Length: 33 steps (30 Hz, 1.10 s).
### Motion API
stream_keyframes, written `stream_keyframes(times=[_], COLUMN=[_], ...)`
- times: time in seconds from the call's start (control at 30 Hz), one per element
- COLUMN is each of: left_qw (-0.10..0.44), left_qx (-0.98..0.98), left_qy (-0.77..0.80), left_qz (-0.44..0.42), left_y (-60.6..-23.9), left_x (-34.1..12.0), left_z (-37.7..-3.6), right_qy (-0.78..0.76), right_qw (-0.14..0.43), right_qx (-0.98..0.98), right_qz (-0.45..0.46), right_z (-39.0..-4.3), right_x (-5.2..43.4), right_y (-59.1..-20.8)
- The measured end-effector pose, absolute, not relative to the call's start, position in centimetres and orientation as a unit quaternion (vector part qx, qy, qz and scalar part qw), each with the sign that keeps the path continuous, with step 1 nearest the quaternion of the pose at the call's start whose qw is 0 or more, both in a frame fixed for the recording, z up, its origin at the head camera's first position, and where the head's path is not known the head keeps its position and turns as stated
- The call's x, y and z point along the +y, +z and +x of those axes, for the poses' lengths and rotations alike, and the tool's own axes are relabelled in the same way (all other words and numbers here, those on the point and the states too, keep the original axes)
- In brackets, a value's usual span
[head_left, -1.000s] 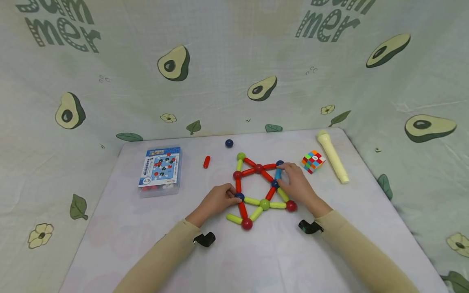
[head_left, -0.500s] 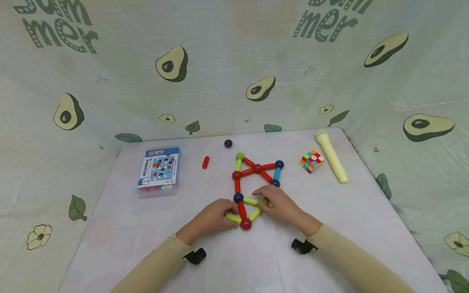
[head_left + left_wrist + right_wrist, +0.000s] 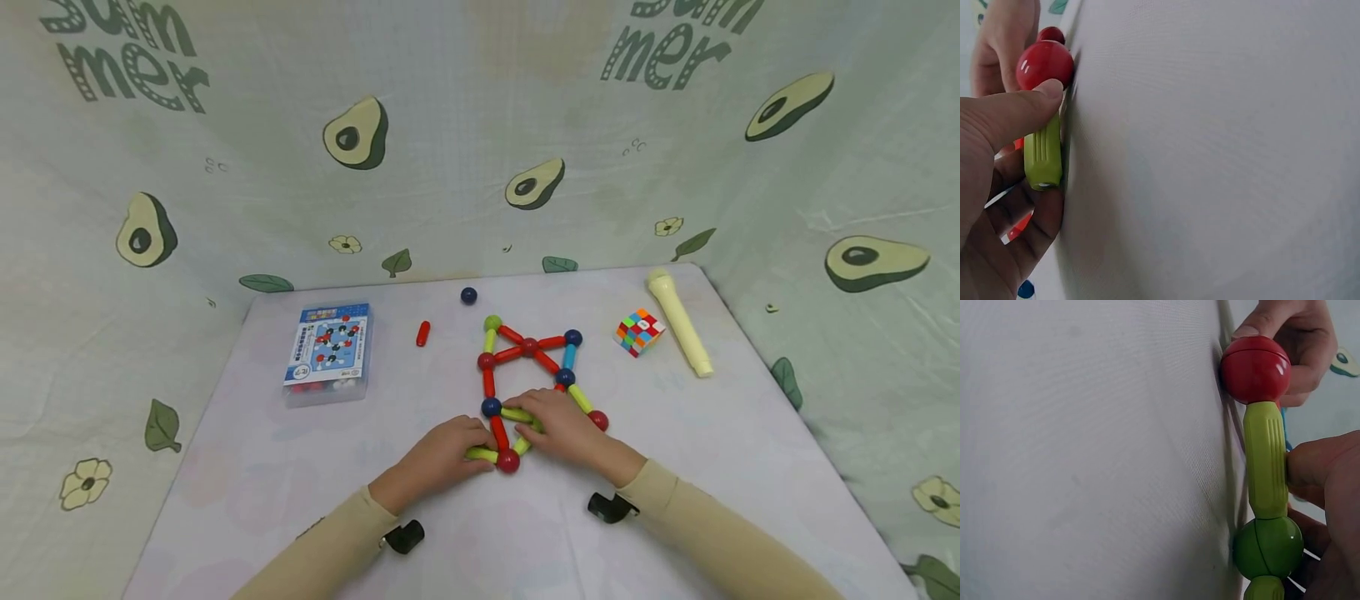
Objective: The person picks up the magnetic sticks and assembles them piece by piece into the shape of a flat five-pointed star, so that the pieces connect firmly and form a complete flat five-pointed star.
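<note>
A flat figure of coloured magnetic rods and balls lies mid-table. My left hand [image 3: 442, 458] holds a yellow-green magnetic rod [image 3: 1043, 150], thumb near the red ball [image 3: 1045, 65] at its end and fingers curled at its other side. My right hand [image 3: 562, 421] reaches over the figure's green ball [image 3: 1269, 547]. Its index finger and thumb lie on either side of another yellow-green magnetic rod [image 3: 516, 414], which joins the blue ball [image 3: 491, 407]. In the right wrist view, the thumb also meets the near yellow-green rod [image 3: 1266, 459] between the red and green balls.
A boxed set [image 3: 327, 354] lies at the left, with a loose red rod [image 3: 423, 333] and a loose dark blue ball [image 3: 468, 296] towards the back. A puzzle cube [image 3: 640, 332] and a pale yellow toy microphone [image 3: 681, 323] lie at the right. A printed cloth hangs behind.
My left hand has left the blue ball and moved nearer, onto the jutting yellow-green rod. My right hand has left the blue rod at right and come down-left to the figure's near part.
</note>
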<state>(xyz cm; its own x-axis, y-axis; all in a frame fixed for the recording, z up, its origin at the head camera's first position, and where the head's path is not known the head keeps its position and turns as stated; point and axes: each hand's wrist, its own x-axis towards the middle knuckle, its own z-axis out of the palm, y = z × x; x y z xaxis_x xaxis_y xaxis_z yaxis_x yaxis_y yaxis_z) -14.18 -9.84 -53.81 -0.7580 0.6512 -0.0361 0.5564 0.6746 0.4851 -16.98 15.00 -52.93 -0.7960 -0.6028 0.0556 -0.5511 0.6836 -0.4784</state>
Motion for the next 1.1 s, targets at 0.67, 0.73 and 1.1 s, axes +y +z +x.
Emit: stream_keyframes(times=[0.67, 0.73, 1.1], left_qw=[0.097, 0.088, 0.029], left_qx=[0.926, 0.932, 0.95], left_qy=[0.27, 0.285, 0.268], left_qz=[0.244, 0.204, 0.156], left_y=[-53.9, -53.9, -54.0], left_x=[-10.2, -10.3, -10.9], left_z=[-14.3, -14.6, -17.3], right_qy=[-0.253, -0.251, -0.247], right_qw=[0.056, 0.057, 0.06], right_qx=[0.915, 0.916, 0.917], right_qz=[-0.309, -0.308, -0.308], right_z=[-16.9, -16.8, -17.0], right_x=[15.3, 15.3, 15.0], right_y=[-53.0, -52.9, -52.6])
